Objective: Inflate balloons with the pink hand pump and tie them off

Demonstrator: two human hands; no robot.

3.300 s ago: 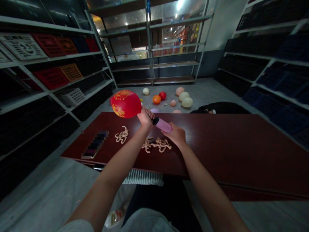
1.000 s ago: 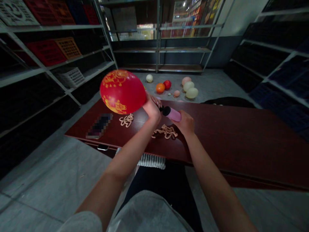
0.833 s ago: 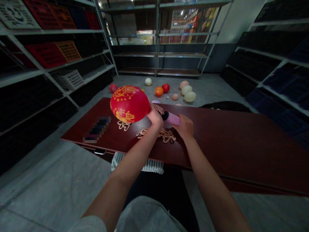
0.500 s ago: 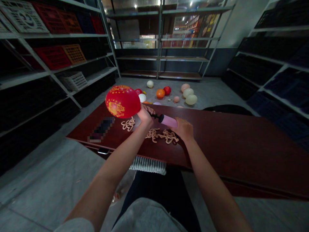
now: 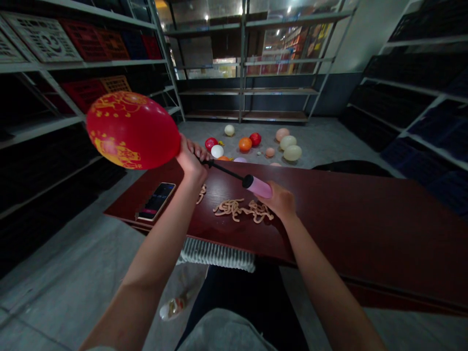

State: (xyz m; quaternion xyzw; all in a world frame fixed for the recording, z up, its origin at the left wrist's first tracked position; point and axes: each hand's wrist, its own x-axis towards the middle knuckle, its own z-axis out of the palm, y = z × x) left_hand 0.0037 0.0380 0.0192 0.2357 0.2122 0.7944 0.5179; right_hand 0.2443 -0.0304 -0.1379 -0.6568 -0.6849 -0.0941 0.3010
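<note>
A large red balloon (image 5: pixel 133 129) with yellow printed figures is blown up at the left, above the table's far left part. My left hand (image 5: pixel 192 158) is closed around the balloon's neck and the black end of a balloon pump. From it a thin black rod runs down to the pump's pink barrel (image 5: pixel 259 186). My right hand (image 5: pixel 280 200) is wrapped around the barrel's near end. The rod stands well out of the barrel. Fingers hide the join of balloon and pump. Under the pump, limp beige balloons (image 5: pixel 232 208) lie in tangled heaps on the table.
A phone (image 5: pixel 157 201) lies on the dark red table (image 5: pixel 347 219) at the left. Beyond it, several blown-up balloons (image 5: pixel 244 144) rest on the floor. Shelves with crates (image 5: pixel 44 36) stand left; more racks (image 5: pixel 241 92) are behind. A grey ribbed cloth (image 5: pixel 219 253) hangs at the near edge.
My left hand has moved left, pulling the black rod farther out of the barrel. The balloon has swung left and up and looks larger. My right hand has barely moved.
</note>
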